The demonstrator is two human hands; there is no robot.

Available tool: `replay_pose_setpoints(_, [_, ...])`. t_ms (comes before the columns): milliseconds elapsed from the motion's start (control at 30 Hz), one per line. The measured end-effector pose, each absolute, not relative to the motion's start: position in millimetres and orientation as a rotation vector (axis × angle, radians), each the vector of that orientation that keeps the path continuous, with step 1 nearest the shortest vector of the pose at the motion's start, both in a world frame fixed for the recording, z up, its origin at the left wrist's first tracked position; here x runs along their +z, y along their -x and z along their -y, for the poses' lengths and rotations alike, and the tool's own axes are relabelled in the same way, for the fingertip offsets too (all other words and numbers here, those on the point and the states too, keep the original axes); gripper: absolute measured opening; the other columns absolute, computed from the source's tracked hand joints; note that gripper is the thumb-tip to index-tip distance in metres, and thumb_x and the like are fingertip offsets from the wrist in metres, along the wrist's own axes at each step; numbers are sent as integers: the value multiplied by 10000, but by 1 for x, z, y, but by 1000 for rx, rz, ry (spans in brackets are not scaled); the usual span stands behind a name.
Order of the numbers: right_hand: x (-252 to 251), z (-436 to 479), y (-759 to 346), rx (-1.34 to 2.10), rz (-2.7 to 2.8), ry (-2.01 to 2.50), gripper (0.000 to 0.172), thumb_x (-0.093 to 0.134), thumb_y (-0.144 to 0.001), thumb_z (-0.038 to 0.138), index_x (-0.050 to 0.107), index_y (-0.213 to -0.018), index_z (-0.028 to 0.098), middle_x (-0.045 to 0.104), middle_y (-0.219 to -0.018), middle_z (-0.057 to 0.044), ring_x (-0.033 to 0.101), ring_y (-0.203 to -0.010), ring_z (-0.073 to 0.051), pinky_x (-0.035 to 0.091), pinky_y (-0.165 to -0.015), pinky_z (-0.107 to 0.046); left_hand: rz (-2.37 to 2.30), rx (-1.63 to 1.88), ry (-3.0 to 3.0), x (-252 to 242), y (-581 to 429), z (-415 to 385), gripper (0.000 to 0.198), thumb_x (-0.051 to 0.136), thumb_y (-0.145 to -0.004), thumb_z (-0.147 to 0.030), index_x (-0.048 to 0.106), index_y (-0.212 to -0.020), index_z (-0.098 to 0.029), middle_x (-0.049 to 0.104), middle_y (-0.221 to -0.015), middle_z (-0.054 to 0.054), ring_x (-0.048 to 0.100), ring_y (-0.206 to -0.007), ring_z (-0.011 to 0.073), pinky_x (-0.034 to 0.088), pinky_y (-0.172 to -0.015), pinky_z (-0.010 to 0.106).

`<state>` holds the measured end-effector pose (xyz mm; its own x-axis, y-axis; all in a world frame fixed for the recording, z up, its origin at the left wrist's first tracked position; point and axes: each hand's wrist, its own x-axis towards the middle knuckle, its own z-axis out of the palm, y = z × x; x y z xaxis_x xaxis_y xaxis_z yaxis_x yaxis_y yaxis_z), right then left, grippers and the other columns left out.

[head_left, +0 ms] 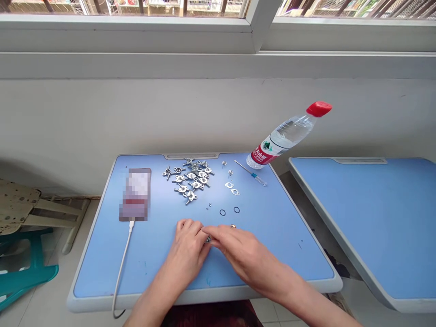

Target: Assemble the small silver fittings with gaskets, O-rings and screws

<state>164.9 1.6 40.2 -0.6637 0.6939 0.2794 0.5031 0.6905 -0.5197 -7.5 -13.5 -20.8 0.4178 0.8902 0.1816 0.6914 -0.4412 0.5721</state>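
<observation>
Close together near the front of the blue desk, my two hands meet over a small metal part [208,239], most of it hidden by fingers. My left hand [187,245] has its fingers curled around that part. From the other side my right hand [243,254] pinches it with thumb and fingertips. A small metal piece [233,226] shows just beyond the right fingers. Ahead lie two black rubber rings [222,212] and two flat oval metal plates with holes [235,192]. Tiny bits [210,205] lie left of the rings, too small to name.
Several metal fittings with stems [194,177] form a pile at the back middle. Two small round parts [230,172], a screwdriver [252,173] and a red-capped water bottle [284,138] are right of it. A phone [135,195] with a white cable [123,263] lies left. Another desk [368,209] adjoins.
</observation>
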Motion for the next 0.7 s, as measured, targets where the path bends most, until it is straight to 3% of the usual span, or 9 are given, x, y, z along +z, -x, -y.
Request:
replay_pose_setpoints(133, [48,-2,-170,731,2462,1003,369,332,-930,60,537,-1204,198,685,-1016,-73,665,-876,-172,576,-738,-307,-1337,631,-2250,-18,9,13,115,585,-894,-97,574,-929,-207,560,-868,10,499,-839,201,407,-813,376])
replay_pose_setpoints(400, [31,-14,-168,215,2385,1034,194,400,-1008,188,585,-953,170,652,-722,-36,597,-595,-156,469,-540,-272,-1328,582,-2269,-19,9,13,130,574,-903,-108,581,-989,-205,588,-912,13,509,-857,193,411,-844,384])
replay_pose_setpoints(567, [43,-8,-169,338,2511,987,329,294,-964,53,542,-1156,153,675,-1006,-112,656,-833,-183,530,-636,-284,-1346,565,-2273,-17,8,13,112,572,-907,-121,586,-973,-211,593,-911,15,521,-873,200,414,-855,394])
replay_pose_setpoints(700, [35,-10,-168,246,2436,961,221,361,-986,105,567,-1018,178,646,-726,-30,598,-622,-153,483,-572,-267,-1350,561,-2282,-16,8,13,122,569,-898,-104,581,-950,-214,592,-899,11,524,-867,200,416,-842,387])
